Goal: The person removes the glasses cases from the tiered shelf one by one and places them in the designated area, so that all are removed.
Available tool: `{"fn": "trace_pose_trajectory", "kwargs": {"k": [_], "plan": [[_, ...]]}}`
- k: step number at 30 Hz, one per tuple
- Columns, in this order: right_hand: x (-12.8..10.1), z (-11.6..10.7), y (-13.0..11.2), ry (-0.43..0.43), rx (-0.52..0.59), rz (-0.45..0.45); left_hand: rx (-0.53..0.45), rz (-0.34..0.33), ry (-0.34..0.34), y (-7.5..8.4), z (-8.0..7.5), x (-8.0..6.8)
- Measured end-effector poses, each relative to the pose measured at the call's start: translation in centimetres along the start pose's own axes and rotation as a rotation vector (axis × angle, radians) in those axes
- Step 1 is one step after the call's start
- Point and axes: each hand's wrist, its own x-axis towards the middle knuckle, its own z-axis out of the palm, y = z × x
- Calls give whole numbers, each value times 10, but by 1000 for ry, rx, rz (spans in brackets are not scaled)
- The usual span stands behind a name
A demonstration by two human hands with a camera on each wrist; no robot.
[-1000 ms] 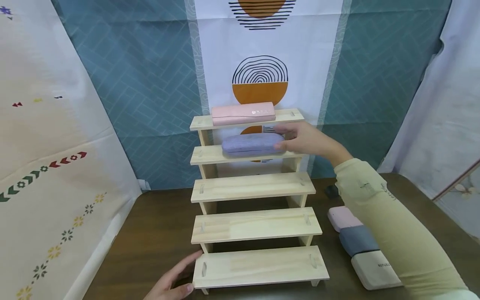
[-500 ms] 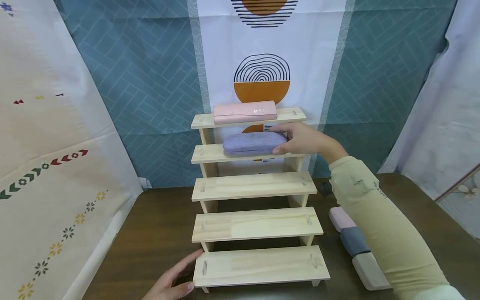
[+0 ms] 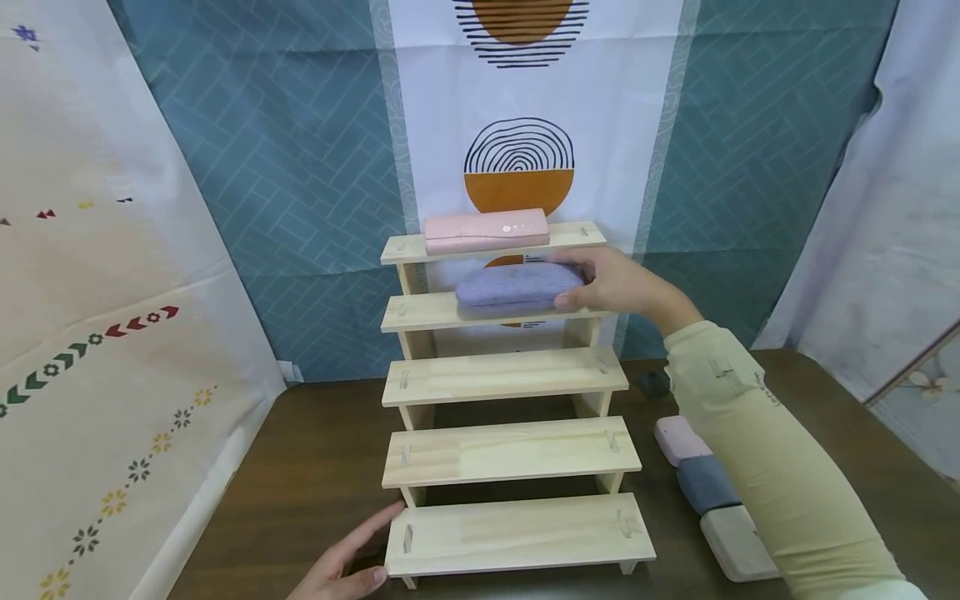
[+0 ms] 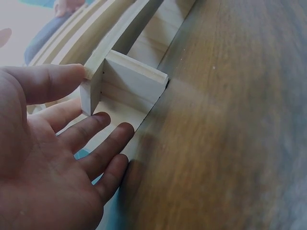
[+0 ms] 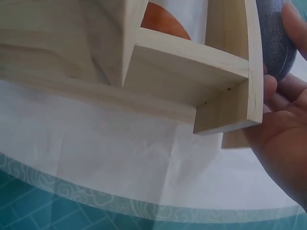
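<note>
Brown table (image 3: 240,467). Five-step wooden rack (image 3: 510,454) on it, cut off in both wrist views. Right sleeve (image 3: 772,467) partly hides a row of three pouches (image 3: 707,483). Left hand (image 3: 341,562), cropped below, lightly holds the end of the lowest step (image 3: 517,533) between thumb and index finger. Right hand (image 3: 615,283) grips the blue-purple case (image 3: 513,287), covering its right end, on the second step from top (image 3: 420,312). Pink case (image 3: 486,232) above, mark illegible. Dark object (image 3: 655,383) near sleeve: indistinct.
</note>
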Motion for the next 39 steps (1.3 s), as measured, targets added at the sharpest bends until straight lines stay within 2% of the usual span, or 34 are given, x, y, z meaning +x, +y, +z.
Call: {"fn": "trace_pose_trajectory", "kwargs": {"k": [3,11,14,18,21,24,29,39], "plan": [[-2,-1,0,-1,5,0,-39,-13,-8,-1,0,0],[-14,-9,-1,39,-41,93,-12,-31,14,0,-1,0],[-18,-12,1,47,-39,114,58,11,11,-1,-2,1],[-25,-16,4,42,-33,113,60,25,3,-1,-1,1],[-30,-21,8,51,-32,105,10,-31,20,1,1,0],[-34,-25,11,61,-39,97,-8,-50,20,2,1,-1],[-41,-32,15,72,-62,130,-78,-24,-28,0,0,-1],[-57,-43,25,94,-94,175,-66,-19,-42,-2,0,0]]}}
